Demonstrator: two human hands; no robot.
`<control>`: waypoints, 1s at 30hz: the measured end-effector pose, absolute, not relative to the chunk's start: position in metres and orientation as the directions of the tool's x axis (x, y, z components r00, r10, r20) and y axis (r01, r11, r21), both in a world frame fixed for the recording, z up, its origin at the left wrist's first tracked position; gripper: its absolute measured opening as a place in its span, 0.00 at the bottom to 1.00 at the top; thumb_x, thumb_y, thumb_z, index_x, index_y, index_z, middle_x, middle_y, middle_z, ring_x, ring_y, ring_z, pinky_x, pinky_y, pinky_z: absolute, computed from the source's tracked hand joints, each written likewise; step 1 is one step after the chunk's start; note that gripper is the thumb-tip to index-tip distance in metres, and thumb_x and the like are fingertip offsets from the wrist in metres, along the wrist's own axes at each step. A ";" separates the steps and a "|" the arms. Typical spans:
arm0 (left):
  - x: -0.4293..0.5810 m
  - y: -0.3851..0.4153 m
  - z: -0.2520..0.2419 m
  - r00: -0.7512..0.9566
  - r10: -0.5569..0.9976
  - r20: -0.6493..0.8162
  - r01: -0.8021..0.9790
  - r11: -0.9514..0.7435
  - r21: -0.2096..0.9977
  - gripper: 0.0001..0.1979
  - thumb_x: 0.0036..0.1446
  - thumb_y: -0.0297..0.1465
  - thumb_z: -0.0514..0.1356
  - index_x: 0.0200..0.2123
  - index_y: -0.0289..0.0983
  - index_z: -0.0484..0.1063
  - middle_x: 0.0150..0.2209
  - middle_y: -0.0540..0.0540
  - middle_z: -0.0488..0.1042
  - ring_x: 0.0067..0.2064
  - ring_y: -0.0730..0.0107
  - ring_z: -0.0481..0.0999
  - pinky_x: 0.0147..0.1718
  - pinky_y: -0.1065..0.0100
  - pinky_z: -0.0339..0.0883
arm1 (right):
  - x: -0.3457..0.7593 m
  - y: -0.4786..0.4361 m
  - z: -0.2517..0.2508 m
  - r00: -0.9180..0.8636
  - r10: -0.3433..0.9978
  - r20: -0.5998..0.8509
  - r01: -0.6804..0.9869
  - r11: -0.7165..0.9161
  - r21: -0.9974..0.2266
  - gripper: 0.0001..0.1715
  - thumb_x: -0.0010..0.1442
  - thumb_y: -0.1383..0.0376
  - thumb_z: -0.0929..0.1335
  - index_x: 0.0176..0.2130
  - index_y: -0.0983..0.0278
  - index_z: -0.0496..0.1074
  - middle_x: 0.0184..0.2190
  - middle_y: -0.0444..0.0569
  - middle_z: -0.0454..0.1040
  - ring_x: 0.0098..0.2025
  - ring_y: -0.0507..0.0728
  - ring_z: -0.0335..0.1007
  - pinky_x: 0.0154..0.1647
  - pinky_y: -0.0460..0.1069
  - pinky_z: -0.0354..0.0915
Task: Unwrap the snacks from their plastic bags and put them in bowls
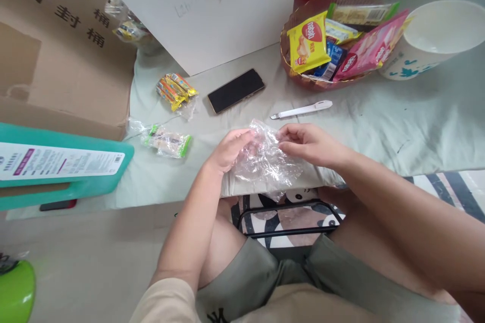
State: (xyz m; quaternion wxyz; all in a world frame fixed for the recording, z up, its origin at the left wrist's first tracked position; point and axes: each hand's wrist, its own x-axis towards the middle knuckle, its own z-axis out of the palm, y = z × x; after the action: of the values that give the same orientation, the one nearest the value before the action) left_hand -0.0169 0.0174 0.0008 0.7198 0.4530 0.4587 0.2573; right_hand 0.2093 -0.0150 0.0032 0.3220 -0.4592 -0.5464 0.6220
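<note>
A crumpled clear plastic bag [269,161] is at the table's near edge, with its lower part hanging slightly over. My left hand [232,147] grips the bag's left side, thumb on top and the other fingers partly hidden by the film. At the bag's upper right, my right hand [308,144] has its fingers curled with thumb and fingertips pinching the film. Just beyond my right hand lies a white utility knife [302,110], blade end to the left. A dark smartphone [236,91] rests flat farther back. I cannot make out anything inside the bag.
Wrapped snacks lie at left: a yellow-orange bundle [176,90] and a green-ended packet [168,141]. A basket [286,60] of snack packets and a paper tub [409,63] stand back right. A cardboard box [68,70], teal container [94,189] and white box [227,15] bound the space.
</note>
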 end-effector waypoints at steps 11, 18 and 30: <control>-0.020 0.016 -0.001 0.241 0.933 -0.266 0.136 0.239 0.961 0.19 0.49 0.46 0.71 0.29 0.35 0.76 0.20 0.54 0.65 0.21 0.80 0.59 0.19 0.74 0.51 | 0.215 -0.016 0.007 -0.214 0.957 -0.198 0.316 -0.124 -0.941 0.11 0.55 0.58 0.72 0.36 0.61 0.74 0.26 0.43 0.71 0.28 0.54 0.64 0.29 0.50 0.59; -0.020 0.013 -0.002 0.474 0.818 -0.326 0.042 0.349 0.936 0.19 0.43 0.44 0.75 0.30 0.35 0.77 0.29 0.49 0.77 0.31 0.73 0.75 0.32 0.71 0.67 | 0.214 -0.015 0.007 -0.018 0.995 -0.100 0.033 -0.099 -0.994 0.14 0.55 0.59 0.73 0.41 0.60 0.71 0.29 0.43 0.74 0.31 0.54 0.70 0.32 0.49 0.64; -0.003 0.016 -0.006 0.255 0.934 -0.251 -0.315 0.325 0.892 0.22 0.45 0.44 0.74 0.36 0.38 0.71 0.37 0.48 0.81 0.39 0.65 0.83 0.36 0.66 0.77 | 0.206 -0.012 0.004 -0.045 0.977 -0.208 -0.345 -0.210 -0.915 0.27 0.49 0.49 0.77 0.43 0.57 0.68 0.40 0.47 0.76 0.46 0.60 0.74 0.47 0.55 0.70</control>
State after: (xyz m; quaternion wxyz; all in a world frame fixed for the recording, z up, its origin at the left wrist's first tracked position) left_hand -0.0032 0.0159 -0.0058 0.6996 0.3717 0.4162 0.4463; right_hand 0.2064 -0.0125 0.0039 0.5224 -0.4525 -0.3492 0.6328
